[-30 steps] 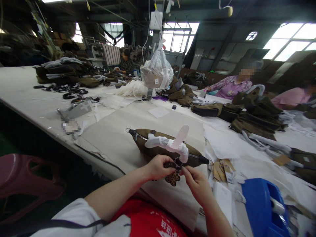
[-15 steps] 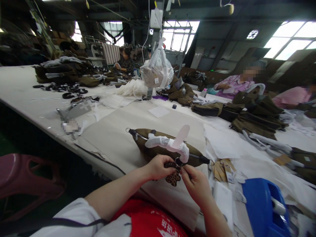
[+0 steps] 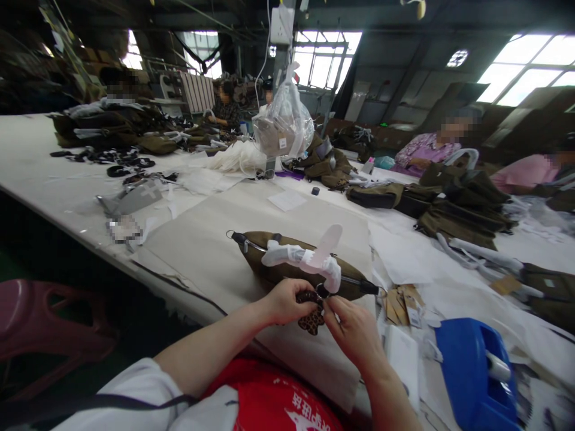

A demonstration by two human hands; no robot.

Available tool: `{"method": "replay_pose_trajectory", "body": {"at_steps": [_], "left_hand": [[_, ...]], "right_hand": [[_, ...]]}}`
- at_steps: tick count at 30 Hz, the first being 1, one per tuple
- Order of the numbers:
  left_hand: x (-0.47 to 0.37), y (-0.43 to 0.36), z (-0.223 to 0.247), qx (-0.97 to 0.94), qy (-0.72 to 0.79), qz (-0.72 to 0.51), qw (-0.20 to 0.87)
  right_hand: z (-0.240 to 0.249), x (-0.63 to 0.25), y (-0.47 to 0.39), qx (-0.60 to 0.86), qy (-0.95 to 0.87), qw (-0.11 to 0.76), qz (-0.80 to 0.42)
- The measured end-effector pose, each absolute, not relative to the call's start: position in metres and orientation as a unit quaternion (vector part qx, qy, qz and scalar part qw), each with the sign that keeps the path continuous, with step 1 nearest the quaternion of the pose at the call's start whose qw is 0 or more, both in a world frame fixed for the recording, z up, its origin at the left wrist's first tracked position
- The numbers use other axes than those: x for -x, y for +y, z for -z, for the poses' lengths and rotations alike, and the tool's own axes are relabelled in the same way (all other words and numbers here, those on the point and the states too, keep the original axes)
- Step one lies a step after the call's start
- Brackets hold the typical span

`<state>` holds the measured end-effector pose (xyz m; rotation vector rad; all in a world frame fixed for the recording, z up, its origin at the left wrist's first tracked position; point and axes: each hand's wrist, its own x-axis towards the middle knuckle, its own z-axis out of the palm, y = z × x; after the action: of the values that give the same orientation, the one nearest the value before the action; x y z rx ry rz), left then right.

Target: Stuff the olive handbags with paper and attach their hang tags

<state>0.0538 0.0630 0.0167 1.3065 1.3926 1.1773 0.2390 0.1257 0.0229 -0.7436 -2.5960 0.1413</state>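
the step in hand, as i judge it, is fine finger work at the metal ring (image 3: 318,291), where the leopard-print charm (image 3: 311,321) meets the white-wrapped handle (image 3: 294,254) of the olive bag (image 3: 265,265). the bag lies on the grey sheet (image 3: 202,227), just in front of the person, with its zip side up and the handle rising above it.

the left hand (image 3: 286,301) is closed on the upper part of the charm, and the lower part hangs below the fingers. the right hand (image 3: 354,328) has its thumb and fingers pinched together just at the lower side of the ring; this place is small and dark, so i cannot tell which little part is between them, or whether the ring is open.

the next move, i think, calls for a steady left hold and a small, exact motion of the right fingertips, without pulling the handle or its wrapping. the charm could slip or twist if the left hold becomes loose. to the right of the bag are brown card tags (image 3: 398,304) and a blue holder (image 3: 462,374).
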Motion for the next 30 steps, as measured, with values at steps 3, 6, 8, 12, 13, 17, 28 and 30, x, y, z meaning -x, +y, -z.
{"method": "replay_pose_trajectory", "body": {"at_steps": [3,6,8,12,13,17,28,30], "left_hand": [[-0.053,0.063,-0.017,-0.534,0.56,-0.47,0.424],[-0.052,0.063,-0.017,-0.546,0.555,-0.47,0.415],[-0.053,0.062,-0.019,-0.548,0.552,-0.473,0.414],[-0.054,0.058,-0.023,-0.55,0.549,-0.479,0.409],[-0.054,0.056,-0.024,-0.559,0.553,-0.476,0.394],[-0.053,0.048,-0.028,-0.615,0.587,-0.447,0.279],[-0.035,0.048,-0.041,-0.679,0.596,-0.421,0.078],[-0.036,0.051,-0.039,-0.71,0.571,-0.41,0.035]], "right_hand": [[-0.022,-0.235,0.123,0.283,-0.932,0.222,-0.047],[-0.018,-0.232,0.119,0.289,-0.925,0.242,-0.044],[-0.015,-0.23,0.115,0.31,-0.915,0.253,-0.044],[-0.011,-0.225,0.106,0.392,-0.869,0.276,-0.122],[-0.01,-0.223,0.104,0.405,-0.852,0.285,-0.169],[-0.007,-0.214,0.101,0.416,-0.774,0.32,-0.354],[0.005,-0.218,0.112,0.412,-0.69,0.344,-0.485],[0.005,-0.221,0.114,0.405,-0.685,0.334,-0.505]]}}
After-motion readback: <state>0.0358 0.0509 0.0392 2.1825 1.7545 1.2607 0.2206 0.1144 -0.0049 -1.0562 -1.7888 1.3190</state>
